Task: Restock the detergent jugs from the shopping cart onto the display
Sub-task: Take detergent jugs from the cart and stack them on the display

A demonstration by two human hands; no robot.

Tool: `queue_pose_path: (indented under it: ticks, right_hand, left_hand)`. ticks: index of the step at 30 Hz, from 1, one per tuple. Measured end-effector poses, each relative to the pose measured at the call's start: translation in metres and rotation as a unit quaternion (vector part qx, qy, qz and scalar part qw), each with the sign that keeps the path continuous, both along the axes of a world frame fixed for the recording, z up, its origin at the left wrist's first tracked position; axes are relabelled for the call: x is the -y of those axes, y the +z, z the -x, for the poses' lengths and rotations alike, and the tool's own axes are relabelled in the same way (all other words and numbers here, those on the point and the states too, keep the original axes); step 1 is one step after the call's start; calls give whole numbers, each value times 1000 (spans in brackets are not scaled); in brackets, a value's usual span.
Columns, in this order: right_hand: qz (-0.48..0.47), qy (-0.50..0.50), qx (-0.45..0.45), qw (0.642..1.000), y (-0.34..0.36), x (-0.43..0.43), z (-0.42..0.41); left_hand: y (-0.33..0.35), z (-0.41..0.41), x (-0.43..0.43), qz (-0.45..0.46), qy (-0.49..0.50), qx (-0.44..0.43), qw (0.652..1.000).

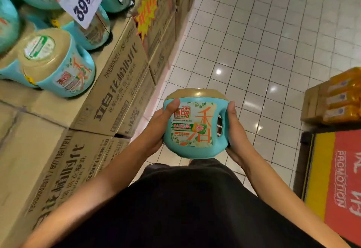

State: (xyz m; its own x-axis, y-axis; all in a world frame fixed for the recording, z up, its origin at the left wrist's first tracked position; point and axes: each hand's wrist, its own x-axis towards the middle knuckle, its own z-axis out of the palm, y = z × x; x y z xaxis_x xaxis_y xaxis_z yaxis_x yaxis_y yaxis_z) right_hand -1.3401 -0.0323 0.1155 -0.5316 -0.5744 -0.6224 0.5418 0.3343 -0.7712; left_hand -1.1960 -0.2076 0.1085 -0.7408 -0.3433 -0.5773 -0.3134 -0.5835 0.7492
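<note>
Detergent jug [192, 128] is being held upright, fingers [172, 107] of left hand [156, 132] & right hand [236, 130] gripping its sides. Display [121, 72] is sitting up-left of fingers; best moving it level, landing beside stocked jug [58, 66].

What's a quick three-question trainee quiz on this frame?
1. True or false: the jug already stands on the display.
2. The left hand and right hand both hold the jug. Which is at its handle? A left, B right.
3. Fill in: the red sign reads ___.
Key: 1 false; 2 B; 3 PROMOTION.
</note>
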Motion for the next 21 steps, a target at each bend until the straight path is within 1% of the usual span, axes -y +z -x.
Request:
queue_pose_path:
  ticks: [3,6,8,10,12,14,18,21]
  right_hand:
    - [6,70,-1,998,2,40,52]
    - [3,148,4,989,12,86,92]
    - [1,212,-4,977,21,121,108]
    - [5,273,-6,962,28,157,115]
    - [16,333,2,943,30,193,112]
    - [15,389,5,921,33,227,101]
    - [25,471,11,882,42,282,64]
    - [53,510,13,859,54,315,37]
  left_hand:
    - [10,33,21,3,58,13,998]
    - [26,51,42,8,142,12,990]
    - [35,54,52,11,201,13,979]
    - [39,48,61,17,275,11,961]
    - [40,36,68,18,348,11,937]
    - [44,20,73,16,402,24,915]
    - [56,-15,86,15,490,39,871]
    - [71,-40,102,32,525,32,850]
